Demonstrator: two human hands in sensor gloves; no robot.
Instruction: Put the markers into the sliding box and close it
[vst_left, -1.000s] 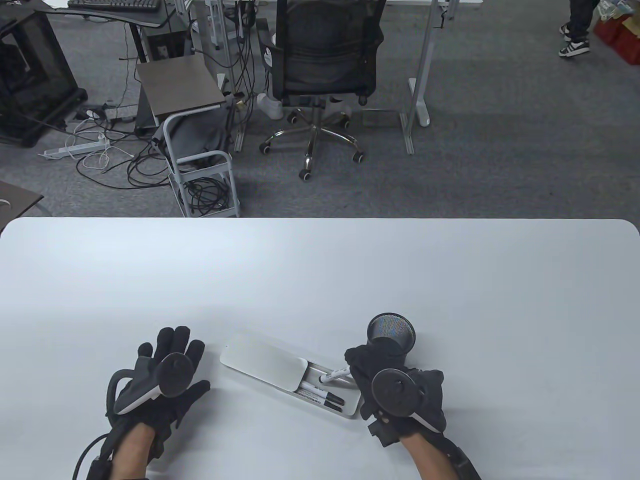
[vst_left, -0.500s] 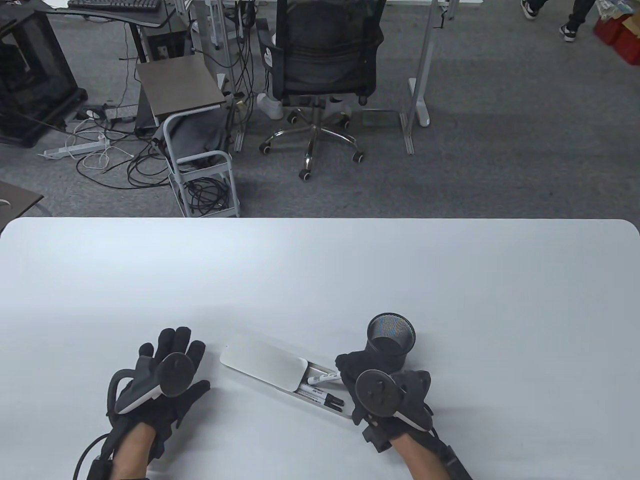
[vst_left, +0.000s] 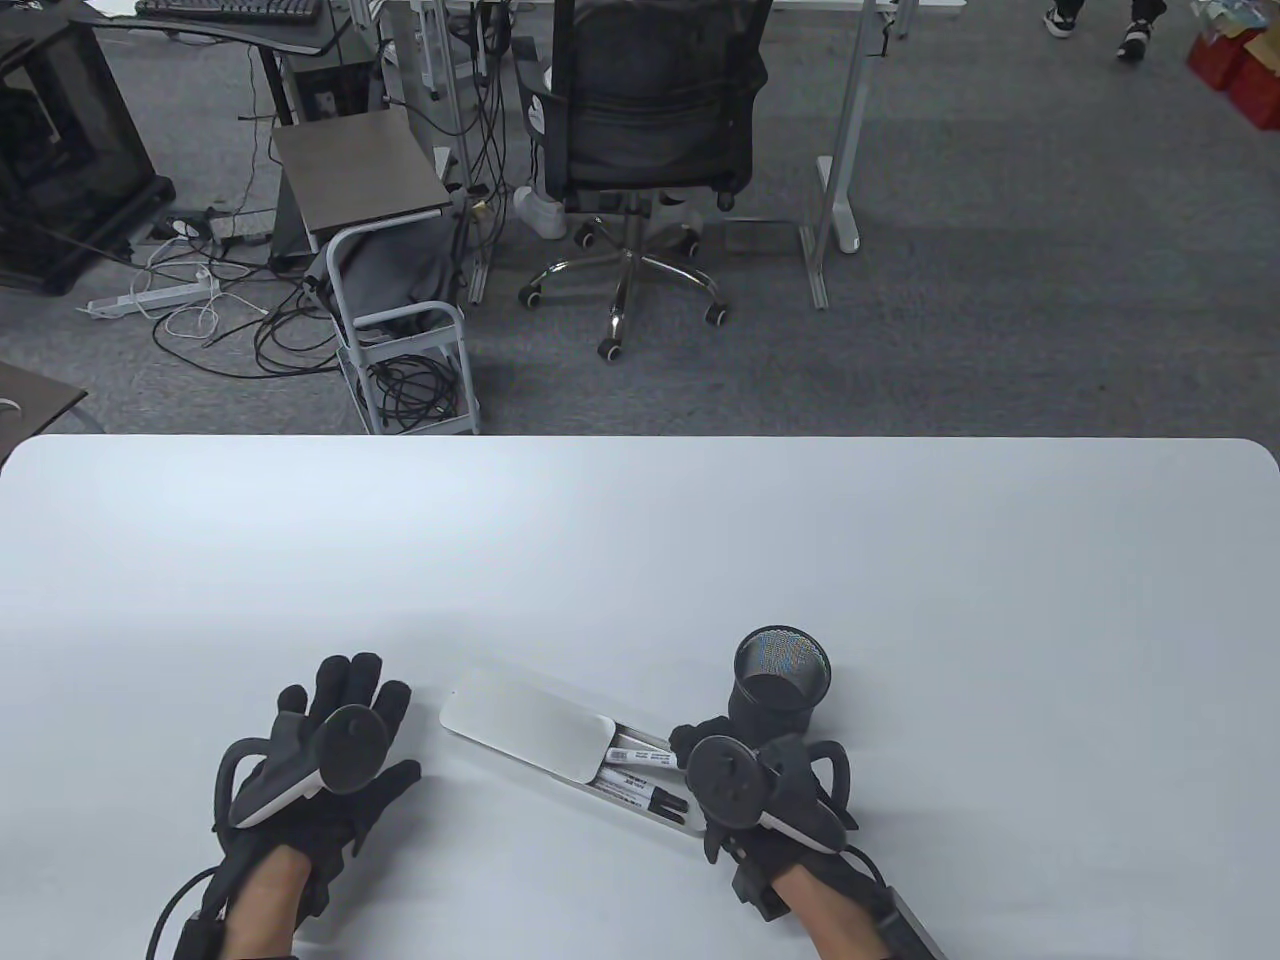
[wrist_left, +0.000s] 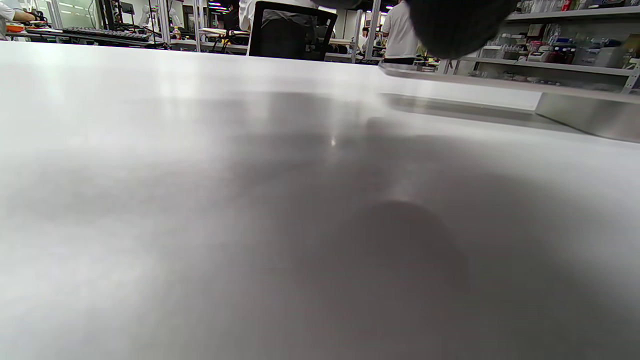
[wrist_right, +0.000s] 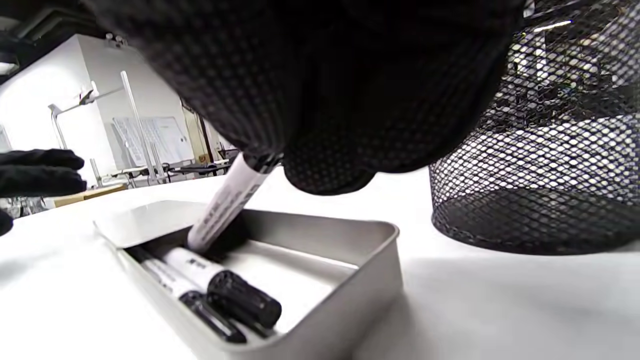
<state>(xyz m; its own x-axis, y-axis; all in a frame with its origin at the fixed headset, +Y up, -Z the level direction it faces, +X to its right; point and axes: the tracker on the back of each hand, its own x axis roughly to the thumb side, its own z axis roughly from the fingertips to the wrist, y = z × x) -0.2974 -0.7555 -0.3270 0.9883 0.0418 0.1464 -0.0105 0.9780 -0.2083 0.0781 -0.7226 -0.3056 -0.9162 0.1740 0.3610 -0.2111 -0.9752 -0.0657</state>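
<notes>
While most of the white table (vst_left: 640, 560) lies bare, everything in use sits near its front edge. One black mesh pen cup (vst_left: 782, 677) stands upright just behind the right hand, apart from the box in the right wrist view. One sliding box (vst_left: 690, 815), a shallow white tray, lies slantwise between the hands, its lid (vst_left: 528, 733) slid far over so that only the right end is uncovered.

Two hands are in view. The left hand (vst_left: 330, 765) rests flat on the table, fingers spread and straight, near the lid's left end but not touching it. The right hand (vst_left: 760, 790) hovers over the open end and pinches one marker (wrist_right: 227, 202), whose lower end dips into the tray under the lid's edge; its top is hidden inside the glove.

Two more markers (wrist_right: 220, 287) lie side by side in the tray, black caps toward the open end. Their far ends run under the lid, so whether others lie deeper cannot be told. Print on the barrels is too small to read.
</notes>
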